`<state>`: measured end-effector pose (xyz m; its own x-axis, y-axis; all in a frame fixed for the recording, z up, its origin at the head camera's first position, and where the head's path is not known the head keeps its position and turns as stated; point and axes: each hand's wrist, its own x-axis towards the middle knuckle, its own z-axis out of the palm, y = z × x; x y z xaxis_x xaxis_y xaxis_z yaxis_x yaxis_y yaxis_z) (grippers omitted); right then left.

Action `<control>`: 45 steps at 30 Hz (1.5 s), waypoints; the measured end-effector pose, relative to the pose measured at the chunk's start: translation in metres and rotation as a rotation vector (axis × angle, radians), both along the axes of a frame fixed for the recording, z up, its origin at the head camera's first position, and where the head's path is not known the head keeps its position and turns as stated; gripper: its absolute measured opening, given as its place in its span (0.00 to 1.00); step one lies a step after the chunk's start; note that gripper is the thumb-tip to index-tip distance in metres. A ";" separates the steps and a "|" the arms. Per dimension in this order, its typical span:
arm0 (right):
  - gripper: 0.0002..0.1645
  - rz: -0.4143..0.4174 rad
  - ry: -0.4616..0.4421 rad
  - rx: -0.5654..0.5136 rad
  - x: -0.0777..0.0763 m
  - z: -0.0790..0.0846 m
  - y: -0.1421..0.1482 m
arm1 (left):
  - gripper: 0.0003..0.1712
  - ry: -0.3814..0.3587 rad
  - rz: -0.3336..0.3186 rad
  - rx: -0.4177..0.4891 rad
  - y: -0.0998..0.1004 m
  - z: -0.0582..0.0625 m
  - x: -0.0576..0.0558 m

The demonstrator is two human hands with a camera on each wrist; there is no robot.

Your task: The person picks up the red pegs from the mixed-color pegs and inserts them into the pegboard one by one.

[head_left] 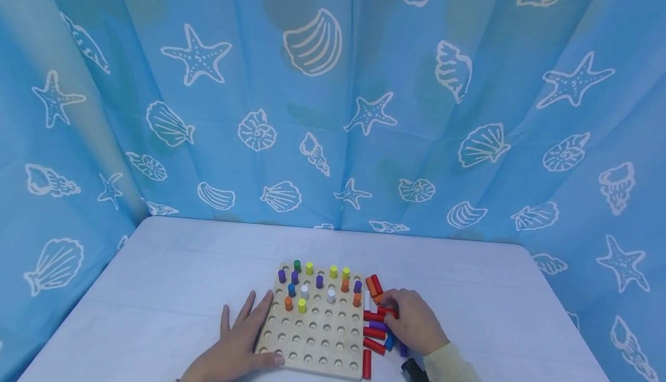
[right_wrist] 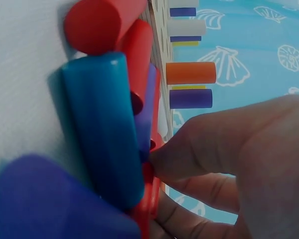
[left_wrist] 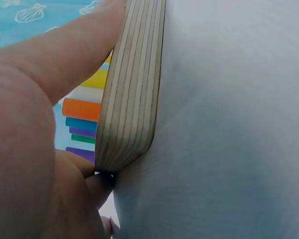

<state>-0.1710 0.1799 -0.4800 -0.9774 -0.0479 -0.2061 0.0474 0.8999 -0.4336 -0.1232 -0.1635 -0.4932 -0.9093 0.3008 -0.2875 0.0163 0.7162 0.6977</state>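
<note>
A square wooden pegboard (head_left: 296,344) lies on the table with pegs standing in its far rows, among them an orange peg (head_left: 288,304) and a yellow peg (head_left: 302,306). My left hand (head_left: 234,341) rests at the board's near left corner, fingers spread along the left side and thumb at the front edge; its wrist view shows the board's layered edge (left_wrist: 134,89) close by the thumb. On the right, my right hand (head_left: 413,319) reaches into the loose pegs, thumb and fingers pinching a red peg (right_wrist: 148,186). Its far end is hidden by the fingers.
Loose pegs lie along the board's right side, including several red ones, a blue peg (right_wrist: 102,129) and a purple peg (right_wrist: 50,204). A black object (head_left: 413,369) sits by the right sleeve (head_left: 450,364). Behind the white table (head_left: 208,255) hangs a blue shell-print curtain (head_left: 322,110).
</note>
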 end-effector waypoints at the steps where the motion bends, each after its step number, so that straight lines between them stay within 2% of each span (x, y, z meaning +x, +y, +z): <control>1: 0.16 -0.004 -0.002 0.000 0.000 0.000 0.000 | 0.69 0.001 0.001 0.005 0.000 0.000 0.000; 14: 0.18 0.036 0.000 -0.030 0.001 0.007 0.004 | 0.71 -0.016 0.025 -0.039 0.000 -0.004 -0.002; 26: 0.18 0.026 0.005 -0.036 0.006 0.016 0.003 | 0.71 -0.030 0.024 -0.026 0.001 0.000 0.000; 37: 0.22 0.012 0.113 -0.048 0.016 0.032 -0.002 | 0.70 -0.016 0.010 -0.032 -0.001 -0.003 0.000; 45: 0.22 -0.006 0.205 -0.118 0.023 0.041 -0.004 | 0.71 -0.015 0.026 -0.048 0.001 -0.001 0.000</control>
